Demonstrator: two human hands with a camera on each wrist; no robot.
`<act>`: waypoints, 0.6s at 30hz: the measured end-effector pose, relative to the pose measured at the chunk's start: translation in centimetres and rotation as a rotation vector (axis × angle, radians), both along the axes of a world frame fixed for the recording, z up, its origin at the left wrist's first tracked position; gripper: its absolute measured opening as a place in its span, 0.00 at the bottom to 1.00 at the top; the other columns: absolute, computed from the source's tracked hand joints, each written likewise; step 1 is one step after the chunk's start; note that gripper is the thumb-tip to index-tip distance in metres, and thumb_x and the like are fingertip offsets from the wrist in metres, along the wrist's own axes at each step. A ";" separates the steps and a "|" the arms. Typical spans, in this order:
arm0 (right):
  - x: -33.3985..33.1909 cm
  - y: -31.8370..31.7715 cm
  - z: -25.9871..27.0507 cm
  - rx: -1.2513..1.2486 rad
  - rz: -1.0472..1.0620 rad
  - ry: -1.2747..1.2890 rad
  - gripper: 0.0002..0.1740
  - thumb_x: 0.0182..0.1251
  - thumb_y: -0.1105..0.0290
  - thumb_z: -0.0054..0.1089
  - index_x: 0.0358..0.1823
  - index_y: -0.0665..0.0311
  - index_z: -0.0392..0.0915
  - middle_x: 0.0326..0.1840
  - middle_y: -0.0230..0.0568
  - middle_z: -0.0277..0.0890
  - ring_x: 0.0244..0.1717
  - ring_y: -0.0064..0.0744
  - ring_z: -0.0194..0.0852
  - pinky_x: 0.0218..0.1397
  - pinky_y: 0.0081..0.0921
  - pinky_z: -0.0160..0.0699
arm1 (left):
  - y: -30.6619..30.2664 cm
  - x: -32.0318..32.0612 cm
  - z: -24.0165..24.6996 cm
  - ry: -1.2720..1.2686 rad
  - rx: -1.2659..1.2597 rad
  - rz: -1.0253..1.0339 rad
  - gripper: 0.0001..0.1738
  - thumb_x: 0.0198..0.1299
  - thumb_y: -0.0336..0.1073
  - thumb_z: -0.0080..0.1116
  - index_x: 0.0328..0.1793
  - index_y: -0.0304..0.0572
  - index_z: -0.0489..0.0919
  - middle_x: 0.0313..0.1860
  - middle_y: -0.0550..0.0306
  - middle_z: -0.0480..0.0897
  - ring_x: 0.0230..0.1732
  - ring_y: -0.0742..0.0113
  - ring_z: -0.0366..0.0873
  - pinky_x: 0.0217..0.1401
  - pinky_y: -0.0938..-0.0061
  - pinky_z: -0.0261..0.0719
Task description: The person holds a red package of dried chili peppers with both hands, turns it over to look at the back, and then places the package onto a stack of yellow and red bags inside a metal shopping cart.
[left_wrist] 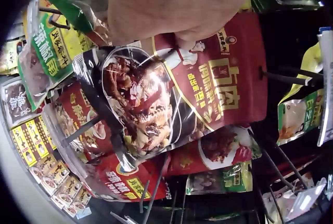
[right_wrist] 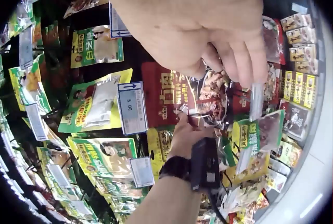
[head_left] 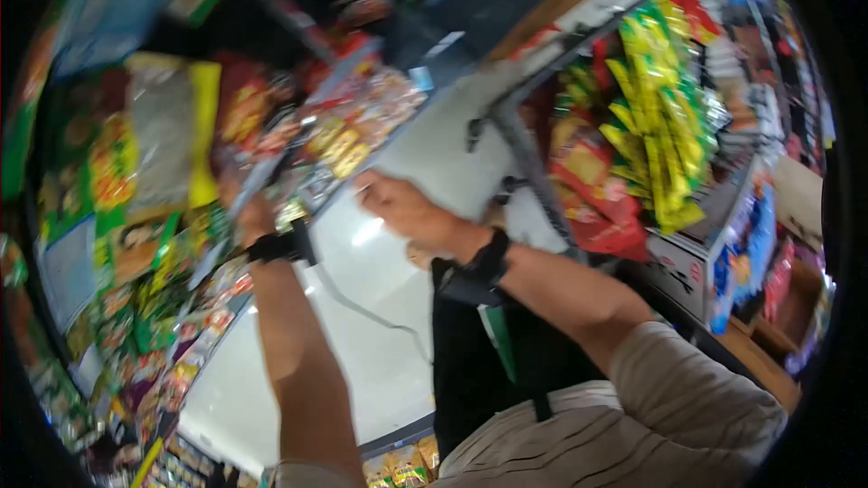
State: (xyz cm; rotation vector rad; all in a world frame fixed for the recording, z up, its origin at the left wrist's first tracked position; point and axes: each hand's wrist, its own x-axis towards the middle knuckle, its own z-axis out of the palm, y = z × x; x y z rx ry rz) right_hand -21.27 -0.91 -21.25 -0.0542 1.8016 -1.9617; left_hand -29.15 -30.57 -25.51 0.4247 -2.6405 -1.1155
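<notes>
My left hand (left_wrist: 182,5) pinches the edge of a dark red seasoning packet (left_wrist: 223,83) with a picture of braised meat on a black pan. The packet lies in front of hanging rack hooks, and a metal hook (left_wrist: 286,77) meets its top end. In the right wrist view the left hand (right_wrist: 184,135) is at the lower edge of the same packet (right_wrist: 161,91). My right hand (right_wrist: 208,26) hovers near it with loosely bent fingers and nothing visible in them. The head view puts the right hand (head_left: 402,208) over the white surface, apart from the left hand (head_left: 255,217).
Green and yellow seasoning packets (right_wrist: 99,102) hang in rows with price tags (right_wrist: 132,108) before them. A white floor (head_left: 271,370) runs beside the rack. On the right stands a dark-framed bin (head_left: 533,126) with yellow-green packets (head_left: 651,108), and a white carton (head_left: 678,276) sits below it.
</notes>
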 end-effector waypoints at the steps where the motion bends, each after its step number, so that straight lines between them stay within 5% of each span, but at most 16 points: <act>1: 1.4 0.2 -0.8 -0.055 0.005 -0.012 0.11 0.76 0.71 0.54 0.56 0.59 0.73 0.33 0.27 0.71 0.36 0.17 0.67 0.41 0.20 0.72 | -0.5 0.1 -0.5 -0.057 -0.077 -0.019 0.18 0.73 0.44 0.50 0.60 0.39 0.74 0.57 0.51 0.79 0.51 0.61 0.77 0.56 0.69 0.73; 5: 4.9 2.6 3.1 0.059 0.014 -0.057 0.09 0.75 0.74 0.46 0.53 0.63 0.72 0.37 0.34 0.76 0.40 0.24 0.73 0.49 0.24 0.76 | -1.1 0.7 -0.6 -0.215 -0.254 -0.052 0.20 0.73 0.41 0.49 0.65 0.38 0.73 0.61 0.49 0.78 0.57 0.57 0.75 0.62 0.65 0.71; 9: 7.4 5.3 5.8 -0.018 -0.060 -0.096 0.07 0.73 0.71 0.48 0.44 0.65 0.75 0.32 0.41 0.77 0.34 0.31 0.76 0.42 0.29 0.78 | 1.2 2.3 1.6 -0.256 -0.430 -0.084 0.23 0.72 0.39 0.48 0.69 0.37 0.71 0.65 0.47 0.76 0.62 0.53 0.74 0.67 0.61 0.69; 11: 8.4 7.0 6.3 -0.051 -0.042 -0.174 0.08 0.74 0.70 0.48 0.43 0.66 0.74 0.32 0.40 0.77 0.34 0.30 0.75 0.43 0.29 0.78 | 3.9 4.3 3.3 -0.229 -0.038 -0.012 0.25 0.72 0.38 0.48 0.72 0.37 0.70 0.67 0.46 0.75 0.65 0.51 0.73 0.70 0.59 0.68; 12: 8.9 7.8 6.4 -0.065 -0.032 -0.208 0.08 0.74 0.69 0.48 0.43 0.66 0.74 0.32 0.39 0.77 0.34 0.29 0.75 0.43 0.29 0.78 | 6.4 5.1 4.3 -0.083 0.518 0.143 0.28 0.76 0.49 0.46 0.71 0.34 0.70 0.67 0.49 0.75 0.62 0.55 0.73 0.67 0.60 0.69; 14: 9.8 9.6 6.1 -0.093 -0.046 -0.284 0.10 0.74 0.68 0.48 0.43 0.67 0.74 0.34 0.36 0.76 0.34 0.27 0.76 0.41 0.27 0.79 | 7.4 8.7 3.8 -0.247 0.587 0.031 0.30 0.74 0.52 0.48 0.71 0.37 0.69 0.68 0.54 0.72 0.65 0.57 0.72 0.68 0.60 0.69; 16: 10.6 11.4 6.1 -0.078 -0.080 -0.286 0.10 0.74 0.67 0.48 0.43 0.67 0.74 0.35 0.36 0.76 0.35 0.26 0.77 0.40 0.25 0.80 | 9.6 13.4 1.8 -0.132 0.739 -0.199 0.28 0.73 0.52 0.50 0.68 0.38 0.71 0.63 0.56 0.75 0.64 0.62 0.73 0.66 0.64 0.71; 18: 10.7 14.4 7.9 -0.090 -0.066 -0.375 0.11 0.74 0.68 0.47 0.47 0.66 0.75 0.37 0.33 0.76 0.38 0.24 0.76 0.41 0.24 0.78 | 13.3 16.2 3.9 -0.485 0.754 -0.158 0.26 0.72 0.51 0.52 0.66 0.40 0.72 0.57 0.57 0.79 0.58 0.65 0.78 0.62 0.67 0.75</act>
